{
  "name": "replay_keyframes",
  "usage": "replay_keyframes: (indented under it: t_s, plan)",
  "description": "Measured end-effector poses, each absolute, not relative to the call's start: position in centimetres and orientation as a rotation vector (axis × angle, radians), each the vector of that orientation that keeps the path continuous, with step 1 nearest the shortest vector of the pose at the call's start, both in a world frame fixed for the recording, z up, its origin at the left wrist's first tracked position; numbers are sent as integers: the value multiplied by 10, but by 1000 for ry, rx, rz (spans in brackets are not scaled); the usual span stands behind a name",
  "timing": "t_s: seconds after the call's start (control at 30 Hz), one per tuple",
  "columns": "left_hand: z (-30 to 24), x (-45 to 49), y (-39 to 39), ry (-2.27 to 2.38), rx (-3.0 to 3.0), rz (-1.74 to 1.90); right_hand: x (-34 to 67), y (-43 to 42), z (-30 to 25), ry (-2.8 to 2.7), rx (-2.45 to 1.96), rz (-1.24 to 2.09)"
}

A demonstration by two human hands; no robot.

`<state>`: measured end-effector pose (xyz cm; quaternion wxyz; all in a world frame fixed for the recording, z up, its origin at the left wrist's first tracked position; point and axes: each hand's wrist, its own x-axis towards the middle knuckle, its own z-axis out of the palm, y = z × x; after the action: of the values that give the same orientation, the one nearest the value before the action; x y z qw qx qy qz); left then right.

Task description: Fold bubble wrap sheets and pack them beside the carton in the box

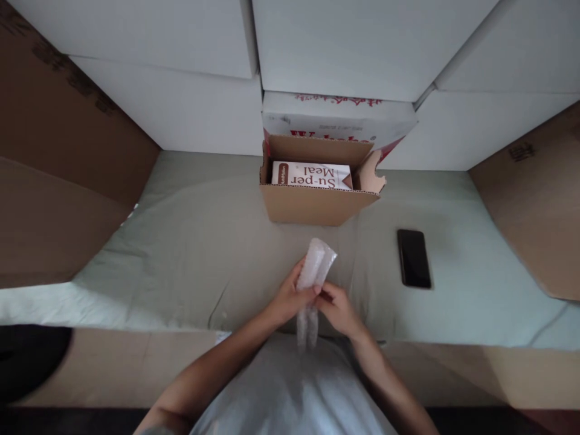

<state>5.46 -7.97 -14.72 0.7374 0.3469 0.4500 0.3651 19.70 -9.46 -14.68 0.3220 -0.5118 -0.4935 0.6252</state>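
Note:
Both my hands hold a folded strip of clear bubble wrap (315, 266) upright over the cloth-covered table. My left hand (290, 296) grips its left side, fingers closed round it. From the right, my right hand (338, 308) pinches the same strip. The wrap's lower end hangs down between my wrists. Beyond my hands stands an open brown cardboard box (312, 205). Inside it lies a white "Su-per Meal" carton (312, 175).
A black phone (414, 258) lies face up on the pale green cloth (190, 241) to the right. Large white boxes (181, 109) stack along the back. Brown cardboard panels (58, 181) flank both sides, and another cardboard edge runs along the near side.

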Motion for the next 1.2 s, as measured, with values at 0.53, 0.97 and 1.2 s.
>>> replay_keyframes:
  t_s: [0.53,0.97,1.2]
  plan:
    - [-173,16,-77,793,2469,370,220,-99,-188,-1252,-1680,1171]
    - [-161,-46,-78,1194,2347,398,236,-103,-195,-1721,-1741,788]
    - [-179,-23,-102,1573,2481,360,240,-101,-188,-1895,-1891,466]
